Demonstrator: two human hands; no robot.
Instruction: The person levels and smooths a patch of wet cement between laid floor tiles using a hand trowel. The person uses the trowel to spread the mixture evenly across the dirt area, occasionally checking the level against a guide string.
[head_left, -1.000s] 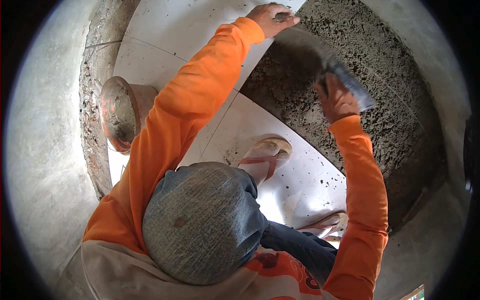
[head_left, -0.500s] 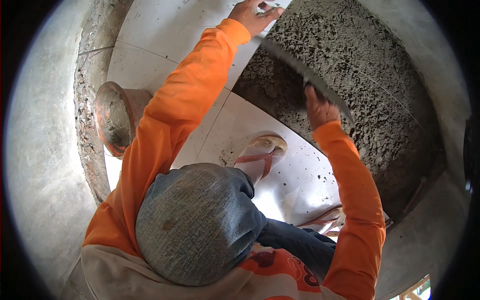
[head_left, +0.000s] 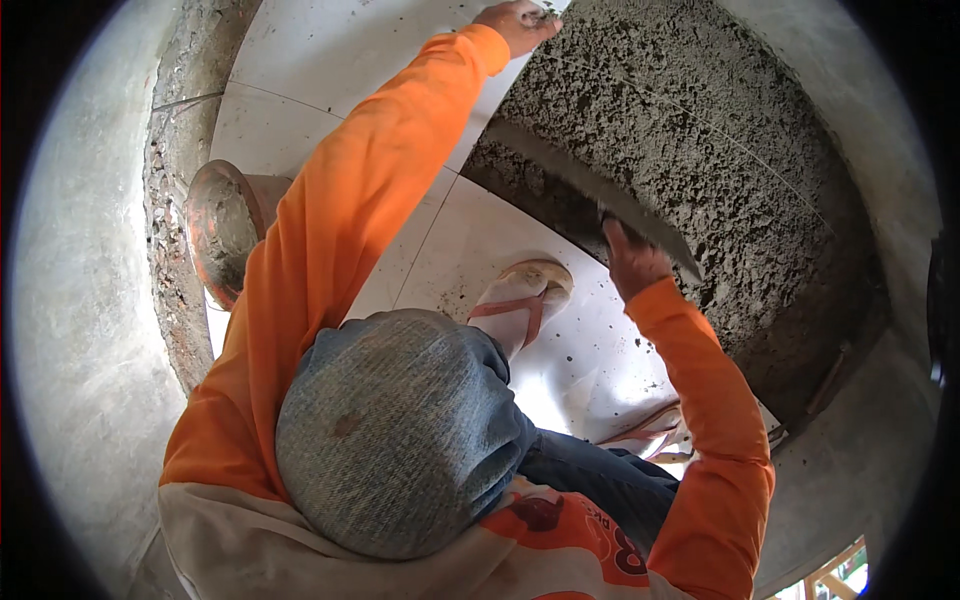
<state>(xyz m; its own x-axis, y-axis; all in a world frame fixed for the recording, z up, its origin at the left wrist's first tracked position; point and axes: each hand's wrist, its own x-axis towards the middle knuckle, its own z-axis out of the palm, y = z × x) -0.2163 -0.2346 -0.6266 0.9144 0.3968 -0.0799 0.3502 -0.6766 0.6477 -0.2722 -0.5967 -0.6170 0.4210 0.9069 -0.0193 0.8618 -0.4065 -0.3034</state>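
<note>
My right hand (head_left: pixel 632 262) grips the near end of a long flat metal trowel blade (head_left: pixel 560 170). The blade lies across a rough grey mortar bed (head_left: pixel 730 130). My left hand (head_left: pixel 515 22) reaches far up, its fingers curled over the edge of a white floor tile (head_left: pixel 300 60) where the tile meets the mortar. Both arms wear orange sleeves. My bent knee in blue jeans (head_left: pixel 400 430) fills the lower middle of the view. My foot in a sandal (head_left: pixel 520 300) stands on a white tile below the mortar.
A rust-coloured round bucket (head_left: pixel 225 230) sits on the tiles at the left. A strip of rough mortar (head_left: pixel 170 200) runs beside it along a grey concrete wall (head_left: pixel 80 300). A second sandalled foot (head_left: pixel 650 435) shows at the lower right.
My right hand has drawn the blade down and to the left across the mortar, toward me. My left hand has stayed at the tile edge.
</note>
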